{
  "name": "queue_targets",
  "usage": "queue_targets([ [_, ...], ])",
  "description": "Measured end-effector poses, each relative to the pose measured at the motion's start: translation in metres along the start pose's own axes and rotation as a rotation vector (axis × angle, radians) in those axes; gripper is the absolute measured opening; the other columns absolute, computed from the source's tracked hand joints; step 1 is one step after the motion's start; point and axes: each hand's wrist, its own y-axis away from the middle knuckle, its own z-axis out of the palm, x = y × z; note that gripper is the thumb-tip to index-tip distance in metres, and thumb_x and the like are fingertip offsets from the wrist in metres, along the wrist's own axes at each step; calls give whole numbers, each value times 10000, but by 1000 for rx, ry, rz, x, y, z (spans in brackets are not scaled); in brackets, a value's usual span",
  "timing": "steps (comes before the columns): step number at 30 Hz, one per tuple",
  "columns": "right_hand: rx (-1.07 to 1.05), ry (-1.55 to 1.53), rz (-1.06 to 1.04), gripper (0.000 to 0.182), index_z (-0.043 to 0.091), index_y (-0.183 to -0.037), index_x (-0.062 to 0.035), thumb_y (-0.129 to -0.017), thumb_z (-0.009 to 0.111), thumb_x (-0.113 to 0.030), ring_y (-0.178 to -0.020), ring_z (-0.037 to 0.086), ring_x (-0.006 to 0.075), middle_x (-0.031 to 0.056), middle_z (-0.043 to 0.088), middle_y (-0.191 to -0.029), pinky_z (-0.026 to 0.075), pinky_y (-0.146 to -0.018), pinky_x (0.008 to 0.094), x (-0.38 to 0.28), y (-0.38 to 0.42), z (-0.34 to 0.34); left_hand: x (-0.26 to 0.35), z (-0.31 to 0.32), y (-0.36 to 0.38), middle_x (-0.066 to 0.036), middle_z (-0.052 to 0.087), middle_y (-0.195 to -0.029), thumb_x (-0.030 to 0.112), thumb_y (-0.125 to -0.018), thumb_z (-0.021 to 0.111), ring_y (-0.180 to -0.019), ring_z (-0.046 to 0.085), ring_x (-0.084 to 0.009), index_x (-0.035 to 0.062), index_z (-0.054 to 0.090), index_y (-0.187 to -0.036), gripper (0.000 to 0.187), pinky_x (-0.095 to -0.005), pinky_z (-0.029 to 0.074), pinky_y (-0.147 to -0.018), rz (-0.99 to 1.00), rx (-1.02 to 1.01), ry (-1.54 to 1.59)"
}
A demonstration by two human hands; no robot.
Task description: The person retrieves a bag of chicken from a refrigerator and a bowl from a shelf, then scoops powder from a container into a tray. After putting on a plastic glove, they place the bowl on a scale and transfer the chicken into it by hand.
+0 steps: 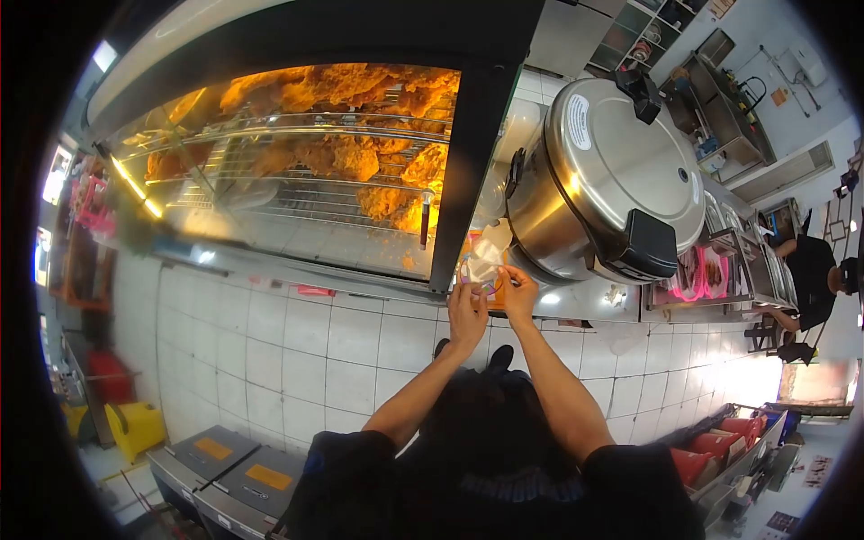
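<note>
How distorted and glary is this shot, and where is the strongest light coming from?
Head view: strong fisheye bending, with black corners and the tiled floor curving. The heated display case glows orange and is the brightest area. Glare spots show on the steel cooker lid. Both hands, left hand and right hand, and the clear plastic bag look soft.

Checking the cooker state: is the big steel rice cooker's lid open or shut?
Shut: the round steel lid sits flat on the large steel rice cooker, black latch down.

A lit warming cabinet (297, 171) full of fried chicken (360, 135) stands beside a large steel cooker (612, 171).
</note>
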Motion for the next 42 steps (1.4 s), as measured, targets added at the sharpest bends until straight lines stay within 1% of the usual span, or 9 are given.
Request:
queue_targets([
  [4,-59,-134,89,249,673,-1030,-2,-959,598,-229,-695,559,63,23,651,-809,451,-618,224,-1,-2,-4,32,16,-22,-189,579,-1047,225,-899,632,-900,580,-343,-20,540,-1225,417,-453,443,-827,-21,125,161],
  [6,-82,-104,53,244,655,-1057,-4,-963,585,-218,-644,559,68,30,641,-792,446,-562,221,8,-5,-2,38,27,-36,-216,584,-1120,261,-903,631,-958,587,-345,-48,455,-1329,554,-431,455,-861,-422,97,85],
  [10,28,-256,232,279,631,-1090,-16,-956,598,-259,-724,568,78,25,639,-835,457,-618,230,22,-23,4,-32,58,-38,-139,679,-836,291,-892,661,-778,663,-271,-14,658,-1090,364,-379,510,-720,-233,21,206],
  [11,56,-255,294,276,634,-1086,-35,-953,610,-276,-751,564,73,4,638,-831,455,-648,228,21,-24,4,-19,51,-39,-88,654,-657,305,-892,667,-622,660,-207,10,706,-956,304,-342,503,-583,-362,62,197],
  [21,-205,-221,359,321,647,-1109,21,-909,673,-228,-787,591,99,71,680,-899,484,-651,244,13,-24,7,11,37,-29,-31,596,-595,223,-826,765,-478,524,-87,21,601,-832,261,-248,399,-458,-455,193,445],
  [26,33,-451,231,271,682,-1018,3,-918,680,-248,-694,552,68,12,654,-842,442,-597,212,19,-20,6,6,42,-23,24,507,-602,274,-807,792,-542,453,-53,54,513,-740,362,-212,360,-501,-487,174,371],
  [30,-139,-217,320,258,691,-998,-12,-926,668,-258,-641,531,60,-13,627,-766,432,-567,218,14,-20,3,11,42,-18,9,532,-614,256,-773,809,-557,492,-75,57,522,-722,353,-238,412,-535,-269,261,122],
  [38,-45,-285,155,186,694,-974,-37,-925,665,-214,-640,524,45,-17,632,-769,400,-559,197,14,-18,4,14,37,-26,-20,522,-603,292,-790,796,-539,496,-97,23,631,-777,316,-270,386,-495,-456,182,246],
  [42,-15,-578,442,158,679,-978,-88,-911,684,-231,-699,537,65,-24,642,-809,386,-584,242,10,-21,-3,11,39,-26,-37,568,-594,342,-820,744,-532,516,-141,4,654,-812,350,-312,409,-516,-410,197,310],
])
